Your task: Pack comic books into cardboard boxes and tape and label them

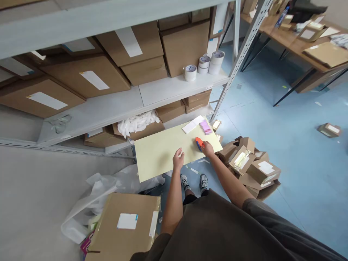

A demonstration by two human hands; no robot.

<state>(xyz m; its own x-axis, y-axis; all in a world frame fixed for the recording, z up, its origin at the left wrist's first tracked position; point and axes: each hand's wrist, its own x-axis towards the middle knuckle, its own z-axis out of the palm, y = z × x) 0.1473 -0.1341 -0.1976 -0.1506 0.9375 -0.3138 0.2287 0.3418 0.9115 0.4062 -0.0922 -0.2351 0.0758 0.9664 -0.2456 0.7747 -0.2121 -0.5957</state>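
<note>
Sitting near left: labelled carton (108,224). Left hand (178,159) is over the near side of the pale-yellow board (154,156), fingers loosely curled, nothing visible in them; can't tell if they touch it. Right hand (207,149), at the board's right end, has fingers wrapped round the orange-and-blue tool (199,141); exact finger placement unclear. White card (192,124) and pixelated pink item (206,127) lie farther on. Beyond: shelf (168,90) with tape rolls (190,73), brown boxes (187,45). Far right: wooden table (289,38).
</note>
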